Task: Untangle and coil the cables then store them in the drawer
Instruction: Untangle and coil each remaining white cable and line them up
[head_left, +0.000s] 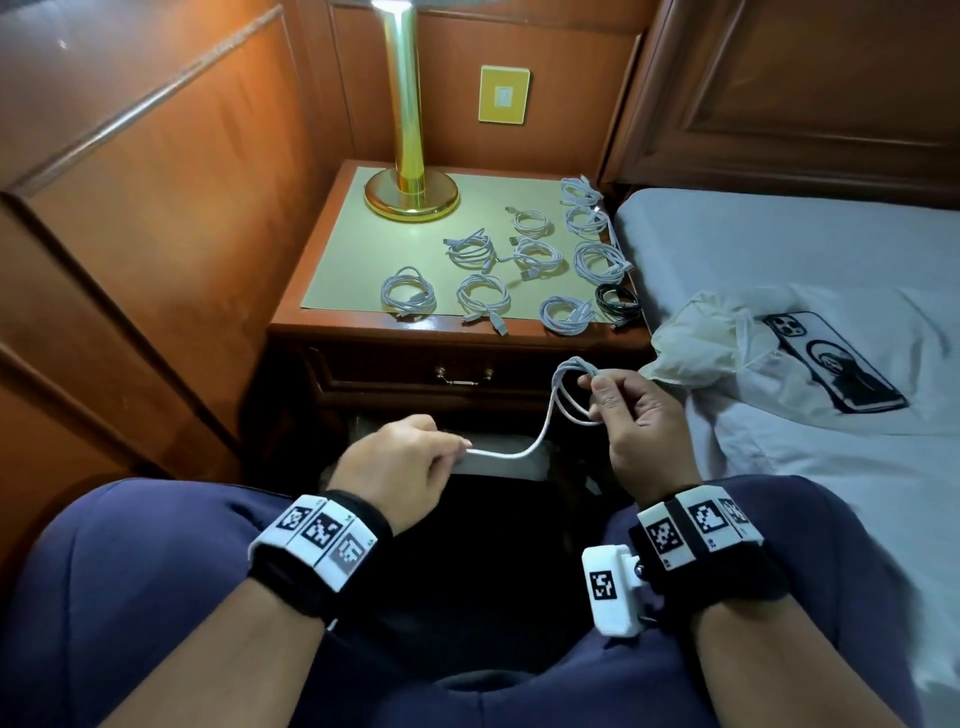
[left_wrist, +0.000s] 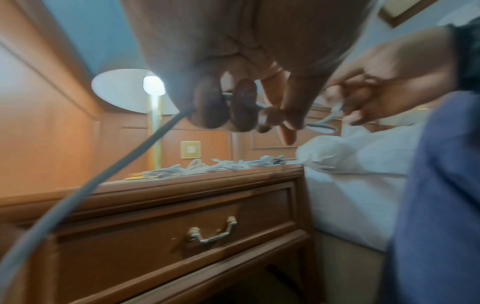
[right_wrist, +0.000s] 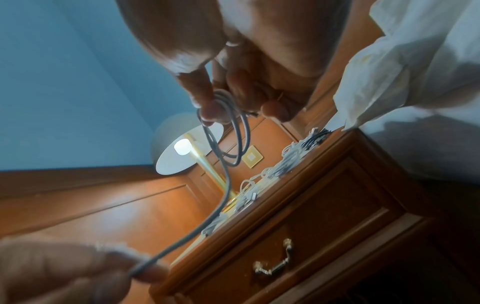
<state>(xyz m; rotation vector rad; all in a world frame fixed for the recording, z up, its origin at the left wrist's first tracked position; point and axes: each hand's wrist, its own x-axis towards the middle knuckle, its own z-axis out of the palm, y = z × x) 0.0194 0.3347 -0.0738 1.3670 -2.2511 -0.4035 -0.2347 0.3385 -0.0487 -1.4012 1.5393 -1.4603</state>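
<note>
Head view | right hand (head_left: 636, 421) grips white cable (head_left: 548, 426) loops — left hand (head_left: 402, 462) pinches its tail | drawer (head_left: 457, 371) closed

Both hands, right hand (head_left: 636, 415) and left hand (head_left: 410, 462), hold a white cable (head_left: 545, 431) before the closed drawer (head_left: 395, 371).

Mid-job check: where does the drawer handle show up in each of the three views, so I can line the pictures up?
Head: the drawer handle sits centre, just below the nightstand top, left of the right hand.
Left wrist: it lies low and centre on the drawer front.
Right wrist: it is lower right, tilted with the picture.
Shared landmark: the brass lamp.
</note>
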